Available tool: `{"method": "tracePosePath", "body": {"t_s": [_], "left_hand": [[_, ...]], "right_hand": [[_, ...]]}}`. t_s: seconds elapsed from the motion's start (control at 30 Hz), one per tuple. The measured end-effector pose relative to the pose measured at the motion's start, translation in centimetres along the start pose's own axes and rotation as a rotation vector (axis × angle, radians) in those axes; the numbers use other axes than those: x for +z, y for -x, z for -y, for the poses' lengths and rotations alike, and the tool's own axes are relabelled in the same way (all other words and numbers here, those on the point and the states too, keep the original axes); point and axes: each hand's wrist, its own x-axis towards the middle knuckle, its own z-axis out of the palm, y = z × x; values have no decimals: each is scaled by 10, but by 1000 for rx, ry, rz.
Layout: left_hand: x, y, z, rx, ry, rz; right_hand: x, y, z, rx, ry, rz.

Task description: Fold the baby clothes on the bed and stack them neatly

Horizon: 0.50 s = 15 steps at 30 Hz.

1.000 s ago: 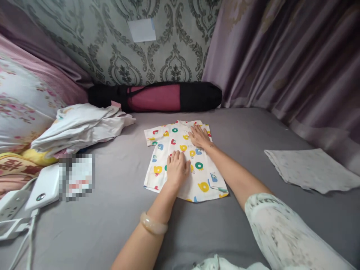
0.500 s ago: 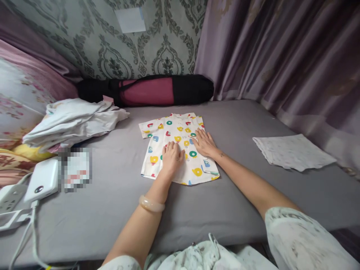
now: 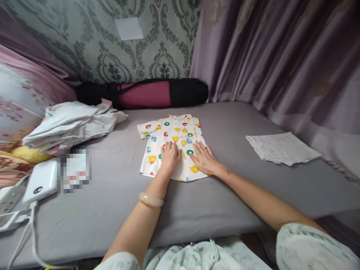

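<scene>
A small white short-sleeved shirt (image 3: 153, 148) with a colourful letter-like print lies spread on the grey sheet. Its left sleeve in view sticks out, while the right side is folded inward. My left hand (image 3: 170, 156) lies on the lower middle of the shirt with its fingers stretched forward. Flat on the shirt's lower right part rests my right hand (image 3: 204, 158), fingers spread and pressing on the cloth. Neither hand grips anything. Parts of the print are hidden under both hands.
Beyond the shirt lies a black and dark-pink long bag (image 3: 143, 93) against the wall. Crumpled white cloth (image 3: 73, 122) is at the left, near a white power bank (image 3: 42, 180) with cables and a socket strip (image 3: 11, 198). A folded pale cloth (image 3: 282, 148) lies at the right.
My right hand has slid down the shirt toward its lower right hem, over the folded-in part. The left hand stays nearly where it was. The view has shifted slightly.
</scene>
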Motion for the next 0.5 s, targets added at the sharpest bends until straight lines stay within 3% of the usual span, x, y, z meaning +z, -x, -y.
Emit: {"method": "tracePosePath", "body": {"t_s": [0.13,0.3,0.4,0.5], "left_hand": [[-2,-5,5,17,71,20],[-18,-11,24,113,159,75],[-30,-7,35,35,180,7],[-39,0,43,-141,116,-115]], "right_hand": [[1,5,2,-1,22,-10],[0,3,2,1,55,-4],[-5,2,4,-8,98,11],[-22,-4,8,-27,163,46]]}}
